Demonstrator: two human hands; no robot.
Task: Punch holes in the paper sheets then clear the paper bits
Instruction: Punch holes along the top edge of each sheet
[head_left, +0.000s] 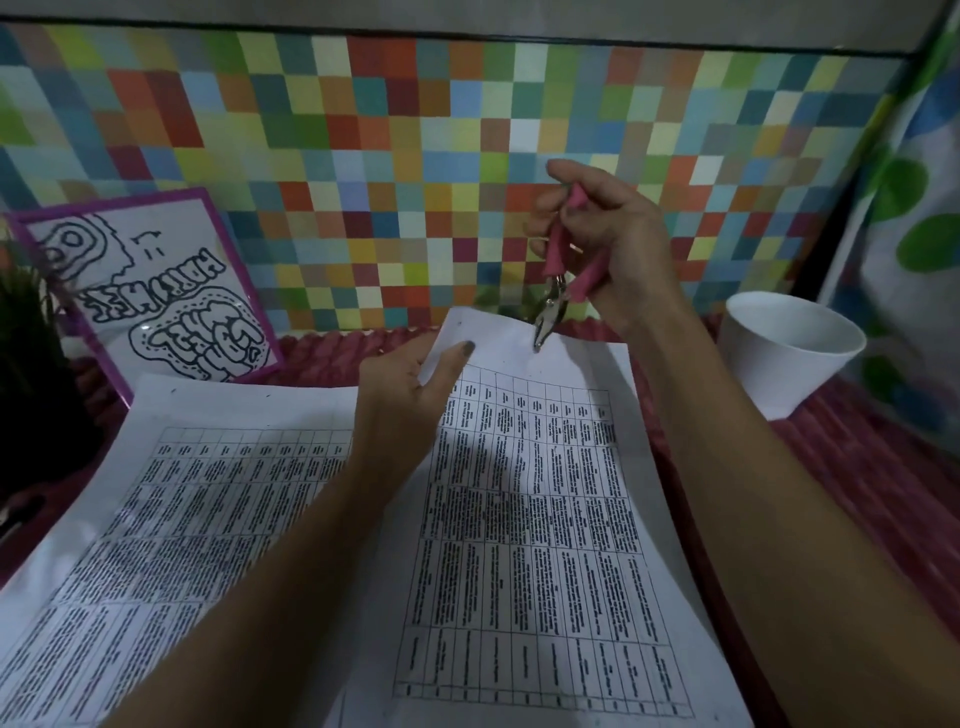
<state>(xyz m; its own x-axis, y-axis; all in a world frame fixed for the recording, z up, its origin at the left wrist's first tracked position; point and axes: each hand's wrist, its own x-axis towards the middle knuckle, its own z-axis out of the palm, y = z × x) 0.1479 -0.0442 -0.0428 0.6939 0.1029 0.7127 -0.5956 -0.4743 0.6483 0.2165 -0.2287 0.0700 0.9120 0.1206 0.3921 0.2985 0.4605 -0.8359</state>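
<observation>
Your left hand (410, 395) pinches the far-left corner of the raised sheet (519, 493), while your right hand (608, 244) grips the pink-handled punch (561, 270) (handles apart), nose pointing down onto the sheet's far edge, just right of that pinch.

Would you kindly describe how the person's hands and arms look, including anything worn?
The left forearm and right forearm are bare, no sleeves in view. The left hand and right hand show no rings, watch or bracelets. The left thumbnail wears dark greyish polish; a right-hand nail looks dark too.
</observation>
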